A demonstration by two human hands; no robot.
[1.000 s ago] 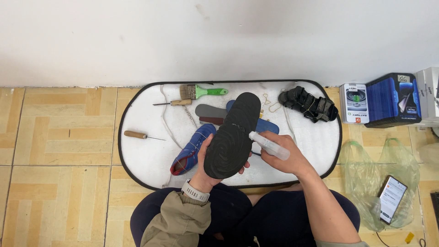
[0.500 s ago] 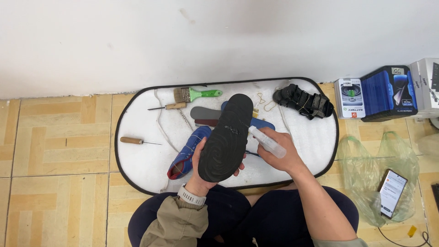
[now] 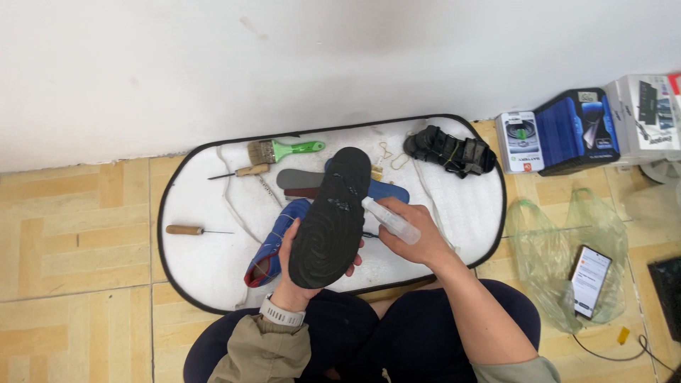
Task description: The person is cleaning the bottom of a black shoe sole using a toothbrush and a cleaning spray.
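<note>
My left hand (image 3: 296, 268) grips a black shoe sole (image 3: 330, 217) from behind, tread side toward me, tilted up over the white mat (image 3: 206, 266). In my right hand (image 3: 418, 241) is a small clear bottle (image 3: 390, 220), its nozzle touching or almost touching the sole's right edge. Under the sole lies a blue shoe upper (image 3: 273, 245) with red trim, and a blue insole (image 3: 389, 190) shows behind the bottle. A grey insole (image 3: 298, 179) lies just beyond the sole's tip.
A green-handled brush (image 3: 284, 150), two wooden-handled awls (image 3: 186, 230), white cord and a black sandal (image 3: 450, 152) rest on the mat. To the right are boxes (image 3: 574, 131), a clear plastic bag (image 3: 560, 241) and a phone (image 3: 590, 271). The wall runs close behind.
The view has shifted slightly. Both hands, the sole and the bottle keep almost the same pose, the bottle nozzle staying at the sole's right edge.
</note>
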